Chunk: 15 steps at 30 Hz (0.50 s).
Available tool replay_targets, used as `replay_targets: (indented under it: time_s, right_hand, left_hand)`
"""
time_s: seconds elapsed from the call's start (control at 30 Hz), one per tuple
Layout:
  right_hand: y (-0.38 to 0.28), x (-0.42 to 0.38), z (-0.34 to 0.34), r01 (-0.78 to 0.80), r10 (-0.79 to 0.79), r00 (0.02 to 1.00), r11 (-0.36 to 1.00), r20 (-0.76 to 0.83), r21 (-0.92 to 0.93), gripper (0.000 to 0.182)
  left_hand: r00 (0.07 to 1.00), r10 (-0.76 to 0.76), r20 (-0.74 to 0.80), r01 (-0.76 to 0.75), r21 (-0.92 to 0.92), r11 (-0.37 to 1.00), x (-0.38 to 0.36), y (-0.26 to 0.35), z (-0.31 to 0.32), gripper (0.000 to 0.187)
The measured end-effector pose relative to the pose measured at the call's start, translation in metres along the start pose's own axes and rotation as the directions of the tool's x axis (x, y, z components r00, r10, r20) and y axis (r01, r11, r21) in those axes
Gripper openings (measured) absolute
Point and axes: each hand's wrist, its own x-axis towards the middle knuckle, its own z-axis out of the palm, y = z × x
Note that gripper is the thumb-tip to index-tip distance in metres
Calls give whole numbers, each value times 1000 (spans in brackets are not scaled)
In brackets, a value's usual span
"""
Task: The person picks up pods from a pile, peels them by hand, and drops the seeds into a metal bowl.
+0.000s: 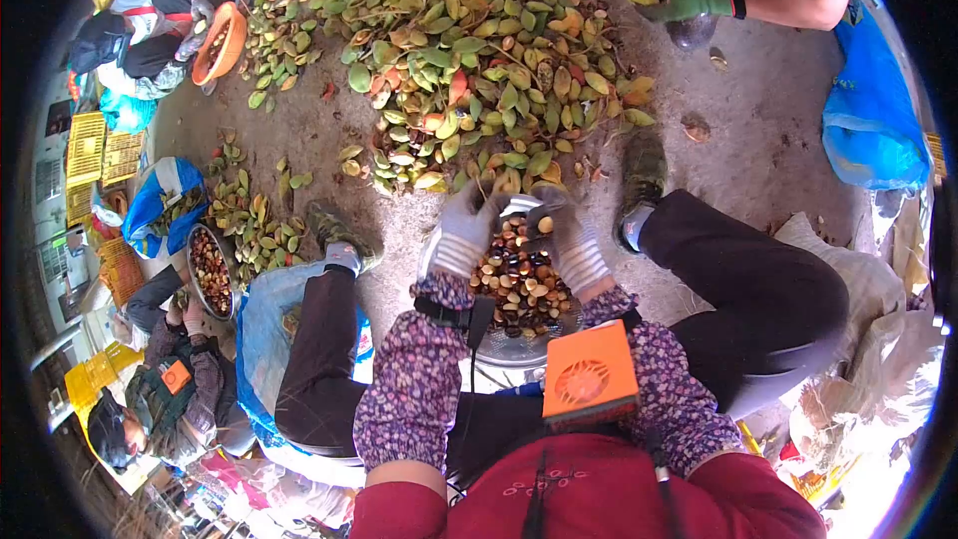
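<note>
My left hand (465, 230), in a grey glove with a striped cuff, is closed with its fingertips above the far rim of a metal basin (514, 349). Beside it my right hand (571, 240), gloved alike, is closed too. The two hands nearly meet; what their fingers pinch is hidden against the pods behind. Below them the basin holds many brown and cream seeds (517, 284). A single pale seed (545, 225) shows close to my right hand. Just past my fingertips lies a large heap of green and yellowish pods (499, 70).
A co-worker's green-gloved hand (689, 0) holds a pod at upper right. Other people sit at left near an orange basin (234, 45) and a bowl of seeds (212, 269). Blue sacks (873, 130) and yellow crates (88, 145) stand around. My legs flank the basin.
</note>
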Motion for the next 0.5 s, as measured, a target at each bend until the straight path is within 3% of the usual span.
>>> replay_targets:
  time_s: [0.03,0.1,0.13,0.17,0.23,0.27,0.37,0.4,0.5]
  right_hand:
    - [0,-8,3,107,-105,994,988,15,-111,39]
    - [2,-9,6,448,-436,890,788,130,-421,42]
    - [6,-4,6,341,-337,939,871,73,-354,48]
    - [9,-3,1,352,-344,935,868,85,-350,48]
    - [-1,-16,3,465,-449,880,755,151,-463,50]
    - [-3,-25,9,430,-413,898,757,151,-493,50]
    - [-14,-52,22,549,-469,834,648,291,-528,50]
    - [-26,-63,27,524,-429,846,559,317,-643,46]
    - [-33,-70,36,532,-355,846,491,399,-690,39]
  left_hand:
    - [990,139,8,-139,127,982,-8,1,4,23]
    - [980,199,5,-193,275,942,-30,12,13,23]
    - [994,112,3,-108,265,958,-52,50,20,24]
    - [992,123,-6,-117,268,956,-56,43,23,24]
    - [963,253,-94,-239,138,961,-60,28,26,23]
    - [916,303,-262,-279,125,952,-68,26,32,26]
    - [908,233,-348,-199,133,971,-63,22,27,29]
    - [919,186,-349,-135,165,977,-60,21,22,30]
    - [899,207,-386,-169,131,977,-66,14,16,30]
